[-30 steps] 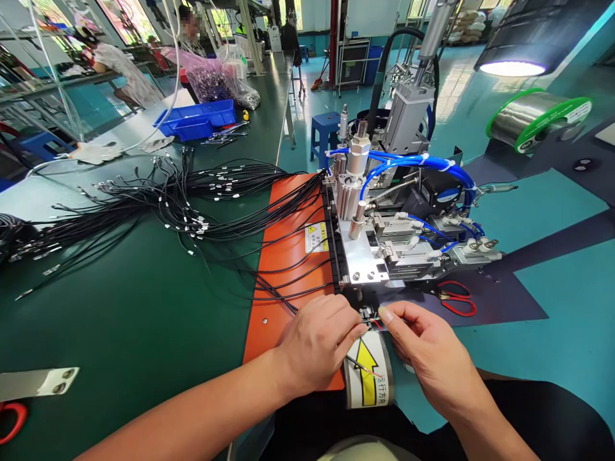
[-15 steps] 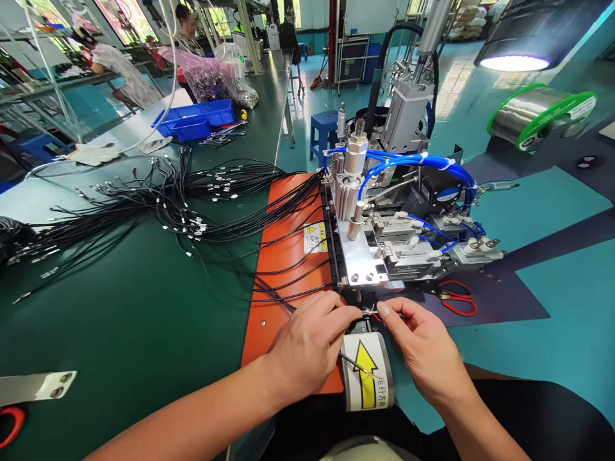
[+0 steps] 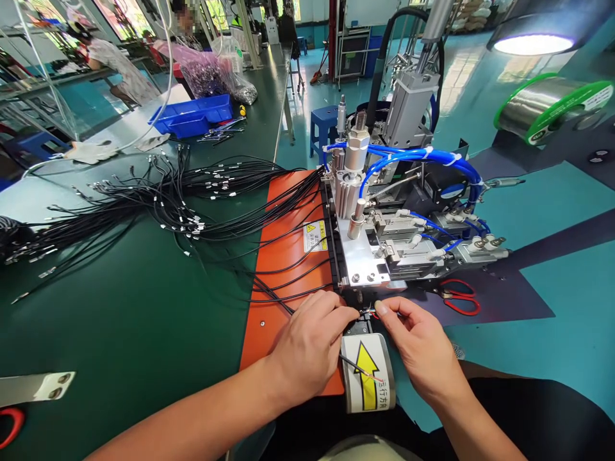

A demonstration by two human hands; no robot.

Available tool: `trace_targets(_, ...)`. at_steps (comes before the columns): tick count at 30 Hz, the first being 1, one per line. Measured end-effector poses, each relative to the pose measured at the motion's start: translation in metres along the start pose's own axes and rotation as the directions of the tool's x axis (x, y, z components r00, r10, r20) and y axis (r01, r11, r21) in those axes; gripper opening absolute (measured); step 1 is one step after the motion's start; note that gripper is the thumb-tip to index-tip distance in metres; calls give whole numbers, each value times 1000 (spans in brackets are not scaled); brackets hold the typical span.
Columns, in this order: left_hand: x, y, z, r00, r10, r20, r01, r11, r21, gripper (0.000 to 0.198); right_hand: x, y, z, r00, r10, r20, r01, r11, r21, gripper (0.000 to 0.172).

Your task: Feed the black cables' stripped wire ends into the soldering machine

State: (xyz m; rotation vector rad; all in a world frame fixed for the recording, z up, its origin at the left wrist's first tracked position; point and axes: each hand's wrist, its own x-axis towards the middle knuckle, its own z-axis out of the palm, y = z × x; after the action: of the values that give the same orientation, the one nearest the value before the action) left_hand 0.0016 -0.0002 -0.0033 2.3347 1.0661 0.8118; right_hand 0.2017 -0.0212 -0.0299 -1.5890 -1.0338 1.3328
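My left hand (image 3: 307,346) lies on the orange plate (image 3: 283,256), fingers pinched on a thin black cable whose stripped end (image 3: 366,371) trails over the yellow arrow label (image 3: 368,378). My right hand (image 3: 423,349) pinches the small wire ends (image 3: 369,312) of the cable at the front of the metal machine (image 3: 379,237). The two hands' fingertips nearly meet at a small black fixture just under the machine's silver block. A fan of black cables (image 3: 158,205) runs from the fixture leftward over the green bench.
Red-handled scissors (image 3: 459,298) lie right of the machine. A solder wire spool (image 3: 552,109) and a lamp (image 3: 533,41) stand at the upper right. Blue bins (image 3: 192,118) sit far along the bench, with other people working beyond. A metal bracket (image 3: 36,384) and a red handle (image 3: 9,426) sit bottom left.
Both hands have edged slightly up toward the machine's front fixture, keeping their pinch on the cable. The view has shifted a little.
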Motion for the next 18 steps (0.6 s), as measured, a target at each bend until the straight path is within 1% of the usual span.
trace_targets(10, -2, -1, 2, 1000, -16, 7, 16, 999, 36, 25, -3, -5, 1, 1000, 16, 2, -16, 1000, 9, 42)
trace_targets(18, -1, 0, 3, 1000, -2, -5, 2, 997, 77, 25, -2, -6, 3, 1000, 22, -9, -22, 1000, -7, 42)
